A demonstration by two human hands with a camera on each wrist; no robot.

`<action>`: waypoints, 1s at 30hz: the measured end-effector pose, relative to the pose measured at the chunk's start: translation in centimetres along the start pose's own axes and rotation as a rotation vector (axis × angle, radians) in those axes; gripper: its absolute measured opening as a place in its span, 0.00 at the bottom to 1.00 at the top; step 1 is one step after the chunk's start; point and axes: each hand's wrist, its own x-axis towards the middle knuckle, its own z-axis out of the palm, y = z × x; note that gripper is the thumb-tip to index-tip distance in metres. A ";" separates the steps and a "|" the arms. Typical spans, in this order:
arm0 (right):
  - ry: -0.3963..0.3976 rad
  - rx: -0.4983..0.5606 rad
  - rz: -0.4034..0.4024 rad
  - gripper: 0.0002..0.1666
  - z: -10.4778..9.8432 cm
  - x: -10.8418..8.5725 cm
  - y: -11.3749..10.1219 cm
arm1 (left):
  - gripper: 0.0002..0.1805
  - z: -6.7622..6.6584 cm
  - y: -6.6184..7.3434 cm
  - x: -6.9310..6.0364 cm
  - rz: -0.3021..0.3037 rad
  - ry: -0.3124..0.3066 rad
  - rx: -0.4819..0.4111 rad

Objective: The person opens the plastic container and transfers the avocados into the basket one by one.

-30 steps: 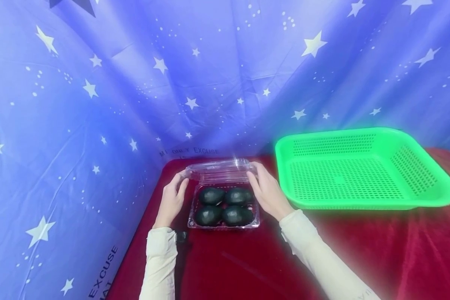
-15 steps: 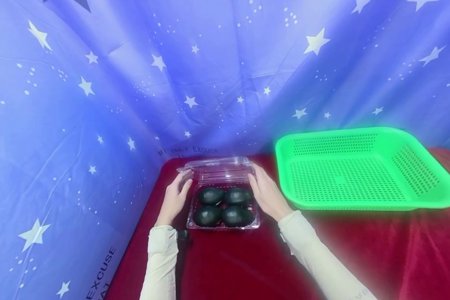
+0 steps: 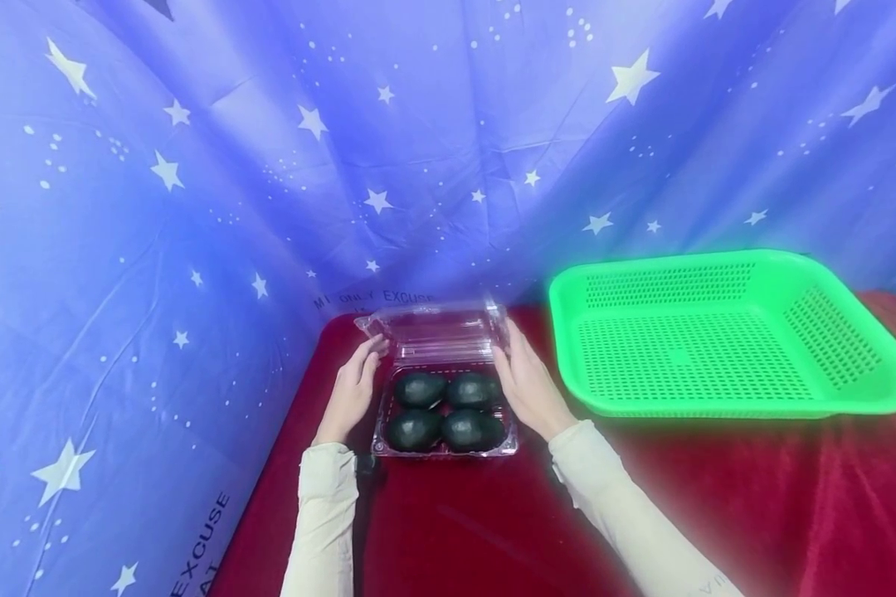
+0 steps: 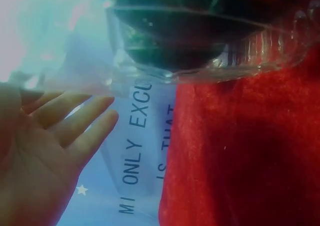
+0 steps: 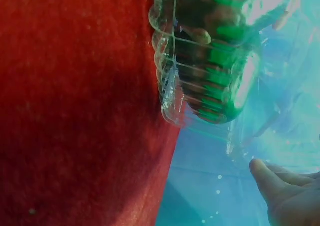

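A clear plastic clamshell box (image 3: 448, 453) sits on the red cloth in the head view, its lid (image 3: 448, 327) raised at the back. Several dark green avocados (image 3: 474, 429) lie in its base in two rows. My left hand (image 3: 349, 390) is at the lid's left side; in the left wrist view its fingers (image 4: 82, 131) are fairly straight beside the plastic. My right hand (image 3: 530, 377) holds the lid's right edge, thumb in front and fingers behind. In the right wrist view, the thumb (image 5: 265, 178) meets the plastic edge.
A green perforated plastic basket (image 3: 679, 410) stands to the right of the box. Red cloth (image 3: 448, 531) covers the table. A blue curtain with white stars (image 3: 433, 124) hangs behind and to the left.
The lid has tilted further up and back. My left hand's fingers have loosened at the lid's left edge, while my right hand has stayed at its right edge.
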 end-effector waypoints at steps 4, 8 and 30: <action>-0.023 -0.024 0.016 0.39 0.2 0.0 0.1 | 0.21 0.1 -0.2 0.0 -0.012 0.004 -0.002; -0.044 -0.038 0.040 0.40 0.3 0.0 0.3 | 0.22 0.2 -0.4 0.3 -0.015 -0.019 0.019; -0.099 -0.150 0.036 0.39 0.8 -0.3 1.3 | 0.28 0.8 -0.4 0.8 -0.083 -0.143 0.060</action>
